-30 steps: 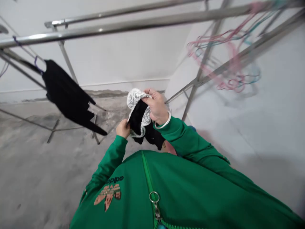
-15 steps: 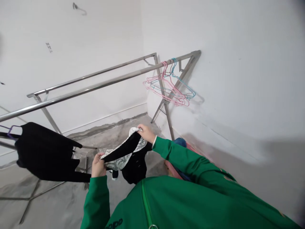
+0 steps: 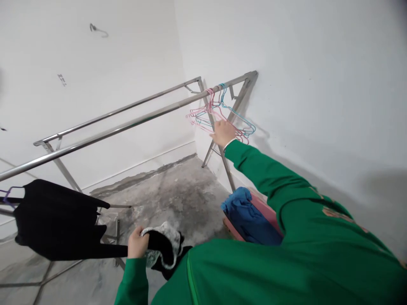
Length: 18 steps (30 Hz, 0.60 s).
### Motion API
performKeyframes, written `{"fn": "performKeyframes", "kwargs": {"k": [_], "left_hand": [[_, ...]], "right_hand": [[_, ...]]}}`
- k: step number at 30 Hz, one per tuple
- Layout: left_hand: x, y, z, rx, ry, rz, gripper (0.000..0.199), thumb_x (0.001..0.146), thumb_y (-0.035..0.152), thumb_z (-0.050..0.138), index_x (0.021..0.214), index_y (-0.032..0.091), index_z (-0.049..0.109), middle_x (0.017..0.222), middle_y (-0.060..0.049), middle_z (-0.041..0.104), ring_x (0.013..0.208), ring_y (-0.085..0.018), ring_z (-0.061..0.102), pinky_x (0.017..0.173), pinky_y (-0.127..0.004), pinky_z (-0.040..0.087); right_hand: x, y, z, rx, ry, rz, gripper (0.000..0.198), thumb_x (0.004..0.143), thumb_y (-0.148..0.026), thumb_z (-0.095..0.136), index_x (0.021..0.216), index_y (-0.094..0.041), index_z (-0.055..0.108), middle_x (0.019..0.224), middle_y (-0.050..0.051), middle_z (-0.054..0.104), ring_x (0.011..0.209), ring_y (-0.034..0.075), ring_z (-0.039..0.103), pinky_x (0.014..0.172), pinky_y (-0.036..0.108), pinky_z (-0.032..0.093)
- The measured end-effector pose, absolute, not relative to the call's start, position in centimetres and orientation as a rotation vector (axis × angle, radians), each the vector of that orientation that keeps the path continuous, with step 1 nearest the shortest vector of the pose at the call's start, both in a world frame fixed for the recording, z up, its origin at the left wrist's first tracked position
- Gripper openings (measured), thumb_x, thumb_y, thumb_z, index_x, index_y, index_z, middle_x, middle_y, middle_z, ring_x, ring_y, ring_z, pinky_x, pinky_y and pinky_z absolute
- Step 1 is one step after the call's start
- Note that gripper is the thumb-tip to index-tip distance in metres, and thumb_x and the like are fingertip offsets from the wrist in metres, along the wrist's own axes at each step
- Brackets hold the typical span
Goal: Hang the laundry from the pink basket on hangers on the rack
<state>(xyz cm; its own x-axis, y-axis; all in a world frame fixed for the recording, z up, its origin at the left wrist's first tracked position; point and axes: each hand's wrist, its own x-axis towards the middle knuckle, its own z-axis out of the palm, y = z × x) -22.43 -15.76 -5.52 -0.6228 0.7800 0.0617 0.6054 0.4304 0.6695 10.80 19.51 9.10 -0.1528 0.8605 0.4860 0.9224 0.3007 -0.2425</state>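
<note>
My left hand (image 3: pixel 137 242) is closed on the edge of a black garment with a white lace collar (image 3: pixel 168 237); the cloth hangs down in front of my body, its lower part hidden by my jacket. My right hand (image 3: pixel 223 133) is raised in front of the pink hangers (image 3: pixel 199 123), fingers apart and nothing seen in them. Whether it touches a hanger cannot be made out. Blue hangers (image 3: pixel 243 120) hang beside the pink ones from the front rail (image 3: pixel 143 119) of the metal drying rack.
A black garment (image 3: pixel 54 222) hangs on a purple hanger (image 3: pixel 9 195) at the left. Low on the right stands a pink container (image 3: pixel 265 212) with blue cloth (image 3: pixel 246 216) in it. White walls meet behind the rack, over a rough concrete floor (image 3: pixel 187 190).
My right hand has let go of the lace collar and moved up to the hangers. The garment now sags from my left hand, which is a little lower. More of the blue cloth shows.
</note>
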Motion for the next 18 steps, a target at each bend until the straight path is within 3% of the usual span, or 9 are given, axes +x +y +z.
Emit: {"fn": "performKeyframes", "kwargs": {"k": [4, 8, 13, 16, 18], "left_hand": [[-22.4, -16.9, -5.7, 1.200, 2.452, 0.884, 0.013, 0.063, 0.031, 0.043, 0.053, 0.022, 0.043, 0.051, 0.002, 0.044, 0.057, -0.016, 0.047, 0.057, -0.025, 0.034], [-23.1, -17.4, -5.8, 1.097, 2.429, 0.872, 0.018, 0.063, 0.035, 0.044, 0.056, 0.021, 0.053, 0.052, 0.000, 0.052, 0.060, -0.020, 0.054, 0.059, -0.028, 0.040], [-23.9, -17.2, -5.9, 0.939, 2.263, 0.915, 0.022, 0.054, 0.036, 0.051, 0.063, 0.020, 0.063, 0.069, -0.005, 0.069, 0.085, -0.031, 0.066, 0.076, -0.034, 0.052], [-23.6, -17.0, -6.0, 0.757, 2.262, 1.071, 0.022, 0.051, 0.032, 0.056, 0.067, 0.020, 0.064, 0.082, -0.007, 0.073, 0.105, -0.034, 0.065, 0.089, -0.037, 0.053], [-23.1, -16.9, -6.0, 0.609, 2.223, 1.189, 0.022, 0.051, 0.031, 0.056, 0.069, 0.020, 0.064, 0.084, -0.007, 0.073, 0.107, -0.033, 0.064, 0.091, -0.037, 0.052]], "right_hand": [[14.3, 23.4, 9.4, -1.735, -2.056, -0.409, 0.037, 0.086, -0.014, 0.053, 0.119, 0.001, 0.055, 0.120, 0.026, 0.058, 0.114, 0.036, 0.053, 0.090, 0.043, 0.040], [15.7, 24.8, 8.8, -1.739, -2.101, -0.433, 0.032, 0.086, -0.009, 0.046, 0.115, 0.000, 0.058, 0.114, 0.025, 0.061, 0.112, 0.034, 0.053, 0.087, 0.041, 0.039], [16.3, 25.6, 8.8, -1.690, -2.045, -0.498, 0.033, 0.091, -0.012, 0.038, 0.117, -0.001, 0.055, 0.121, 0.026, 0.056, 0.114, 0.033, 0.049, 0.088, 0.043, 0.036], [16.7, 26.3, 9.0, -1.694, -2.048, -0.489, 0.035, 0.089, -0.016, 0.046, 0.120, -0.002, 0.053, 0.125, 0.026, 0.054, 0.113, 0.033, 0.047, 0.088, 0.042, 0.035], [17.0, 26.7, 9.1, -1.711, -2.072, -0.458, 0.034, 0.091, -0.013, 0.043, 0.121, -0.002, 0.053, 0.123, 0.026, 0.055, 0.110, 0.030, 0.048, 0.086, 0.040, 0.035]]}}
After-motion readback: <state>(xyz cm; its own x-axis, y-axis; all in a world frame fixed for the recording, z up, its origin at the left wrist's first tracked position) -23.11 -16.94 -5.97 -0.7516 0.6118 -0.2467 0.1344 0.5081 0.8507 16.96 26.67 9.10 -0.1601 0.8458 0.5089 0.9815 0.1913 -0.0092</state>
